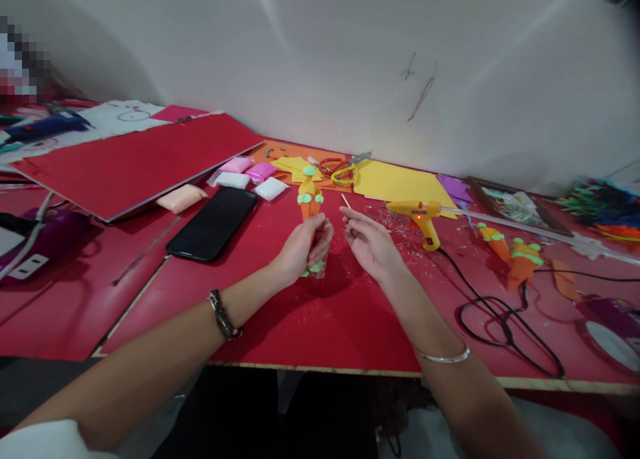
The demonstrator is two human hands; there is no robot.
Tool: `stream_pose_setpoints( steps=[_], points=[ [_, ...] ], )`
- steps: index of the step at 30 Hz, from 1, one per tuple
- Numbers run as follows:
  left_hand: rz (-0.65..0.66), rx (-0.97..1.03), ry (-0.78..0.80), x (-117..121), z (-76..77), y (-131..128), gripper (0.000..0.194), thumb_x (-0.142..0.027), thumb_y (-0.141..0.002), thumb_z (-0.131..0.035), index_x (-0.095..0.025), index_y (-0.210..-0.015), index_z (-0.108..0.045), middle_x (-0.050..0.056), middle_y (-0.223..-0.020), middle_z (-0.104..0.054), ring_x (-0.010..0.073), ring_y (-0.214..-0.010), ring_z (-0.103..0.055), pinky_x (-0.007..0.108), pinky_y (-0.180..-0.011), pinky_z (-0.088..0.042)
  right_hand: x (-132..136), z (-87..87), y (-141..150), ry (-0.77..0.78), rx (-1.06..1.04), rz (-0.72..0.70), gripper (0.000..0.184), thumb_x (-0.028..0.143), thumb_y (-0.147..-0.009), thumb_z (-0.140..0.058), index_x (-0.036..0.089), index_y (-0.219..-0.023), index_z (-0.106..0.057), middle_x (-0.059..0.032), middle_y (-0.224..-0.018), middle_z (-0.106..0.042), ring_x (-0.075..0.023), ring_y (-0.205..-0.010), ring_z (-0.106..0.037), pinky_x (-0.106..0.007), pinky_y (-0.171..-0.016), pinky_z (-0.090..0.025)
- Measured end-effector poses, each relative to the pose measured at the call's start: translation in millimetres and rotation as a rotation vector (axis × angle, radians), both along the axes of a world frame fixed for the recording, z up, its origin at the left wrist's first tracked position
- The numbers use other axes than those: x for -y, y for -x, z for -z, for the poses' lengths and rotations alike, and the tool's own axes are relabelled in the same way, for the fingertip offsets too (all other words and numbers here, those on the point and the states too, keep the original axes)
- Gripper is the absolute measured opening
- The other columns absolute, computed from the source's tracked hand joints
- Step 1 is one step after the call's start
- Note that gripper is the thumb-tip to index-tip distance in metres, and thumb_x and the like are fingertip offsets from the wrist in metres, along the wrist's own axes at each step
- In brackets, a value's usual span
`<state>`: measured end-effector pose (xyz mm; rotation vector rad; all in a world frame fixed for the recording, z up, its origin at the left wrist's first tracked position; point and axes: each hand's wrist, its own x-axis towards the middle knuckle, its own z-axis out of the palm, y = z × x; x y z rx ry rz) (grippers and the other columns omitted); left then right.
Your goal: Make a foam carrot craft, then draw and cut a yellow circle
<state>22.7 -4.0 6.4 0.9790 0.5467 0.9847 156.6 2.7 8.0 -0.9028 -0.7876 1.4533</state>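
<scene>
My left hand [306, 246] is closed round the lower part of an orange paper cone [309, 208]. The cone stands upright, with a yellow top and light green balls on its rim and tip. Just right of it, my right hand [370, 242] is raised with fingers bent together, pinching a thin pale stick [346, 200] whose end pokes up past the fingertips. The two hands are apart. Beneath my left hand lies a small clear packet of green clay [315, 270], partly hidden. Two similar orange cones [524, 262] lie on the right of the table.
A yellow glue gun [417, 212] with a looping black cord rests to the right. A black phone [214, 223], clay packets [260, 172], scissors [345, 172] and yellow sheets [400, 182] lie behind and left. A large red board [150, 152] is at back left.
</scene>
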Motion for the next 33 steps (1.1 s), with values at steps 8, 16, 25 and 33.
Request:
stream_pose_setpoints(
  steps=[8,16,25,33],
  points=[
    [-0.006,0.010,0.016,0.2,0.6,0.3,0.036,-0.043,-0.080,-0.037,-0.017,-0.056,-0.041,-0.009,-0.030,-0.024,0.0040,-0.025,-0.021,0.017,-0.034,-0.027,-2.2,3.7,-1.2,0.027,0.009,-0.005,0.019,0.007,-0.064,-0.056,0.019,-0.072,-0.068,-0.0017,-0.078,-0.065,-0.0078,-0.075,-0.054,-0.021,-0.071,-0.041],
    [-0.014,0.006,-0.005,0.5,-0.4,-0.1,0.036,-0.041,-0.081,-0.035,-0.017,-0.055,-0.042,-0.009,-0.029,-0.024,0.0042,-0.025,-0.020,0.018,-0.036,-0.029,-1.8,3.7,-2.1,0.035,-0.016,-0.032,0.022,0.006,-0.067,-0.052,0.019,-0.077,-0.068,-0.0003,-0.075,-0.064,-0.0051,-0.066,-0.053,-0.020,-0.072,-0.043],
    [0.002,-0.004,0.010,0.5,-0.3,0.4,0.036,-0.040,-0.082,-0.033,-0.018,-0.056,-0.041,-0.009,-0.030,-0.024,0.0050,-0.025,-0.020,0.019,-0.035,-0.026,-2.0,5.0,-1.6,0.025,0.022,-0.007,0.014,0.012,-0.066,-0.059,0.019,-0.074,-0.068,-0.0006,-0.074,-0.064,-0.0064,-0.069,-0.054,-0.020,-0.066,-0.041],
    [-0.003,-0.007,0.002,1.0,-1.0,0.5,0.034,-0.039,-0.082,-0.033,-0.017,-0.057,-0.041,-0.009,-0.030,-0.024,0.0047,-0.026,-0.020,0.018,-0.035,-0.025,-1.0,3.1,-0.4,0.039,0.044,-0.001,0.023,0.004,-0.061,-0.055,0.016,-0.074,-0.068,-0.0008,-0.067,-0.065,-0.0041,-0.058,-0.048,-0.017,-0.055,-0.036]
  ],
)
